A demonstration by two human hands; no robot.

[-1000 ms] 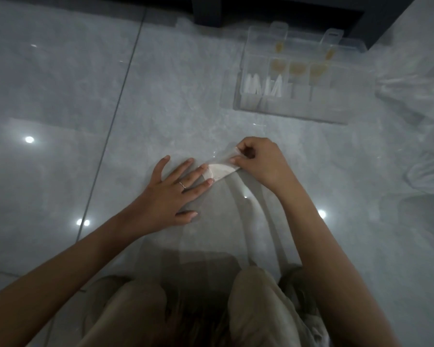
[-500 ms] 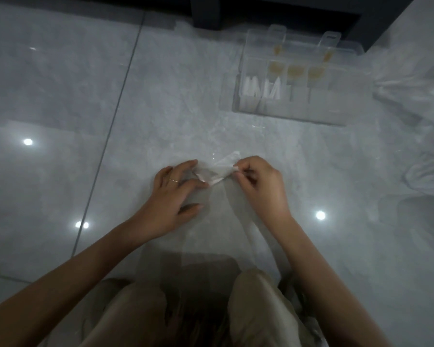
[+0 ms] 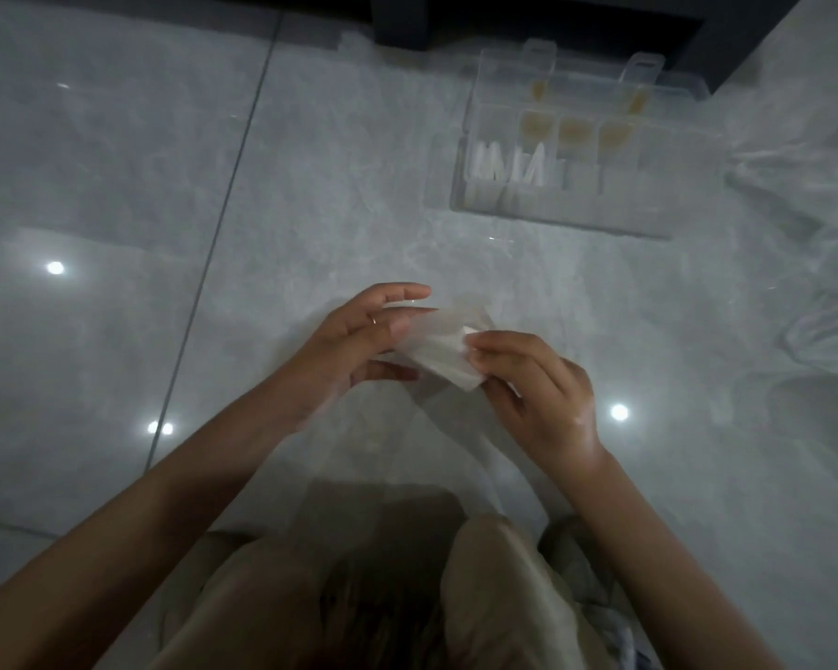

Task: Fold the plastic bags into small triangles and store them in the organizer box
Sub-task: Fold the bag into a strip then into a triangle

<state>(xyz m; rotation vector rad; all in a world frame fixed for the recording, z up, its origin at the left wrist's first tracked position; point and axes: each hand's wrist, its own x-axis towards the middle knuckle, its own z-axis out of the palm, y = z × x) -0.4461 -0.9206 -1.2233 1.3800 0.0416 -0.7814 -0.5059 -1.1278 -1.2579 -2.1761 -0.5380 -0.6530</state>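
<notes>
Filmy, half-folded plastic bag (image 3: 443, 353) held above glossy grey tiles (image 3: 117, 186).
Left hand (image 3: 359, 340) grasps its left edge; right hand (image 3: 538, 394) pinches its right corner; clear box (image 3: 615, 205) well apart.

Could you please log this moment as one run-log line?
step: folding | left hand: holds plastic bag | right hand: pinches it | organizer box: open, triangles inside

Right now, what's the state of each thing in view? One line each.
plastic bag: partly folded, held up between both hands, unfolded tail trailing toward the lap.
left hand: holds the bag's left end, thumb underneath.
right hand: pinches the bag's right end.
organizer box: lid open.
folded triangles: standing in the box's left compartments.
loose bags: unfolded, crumpled on the floor.
</notes>
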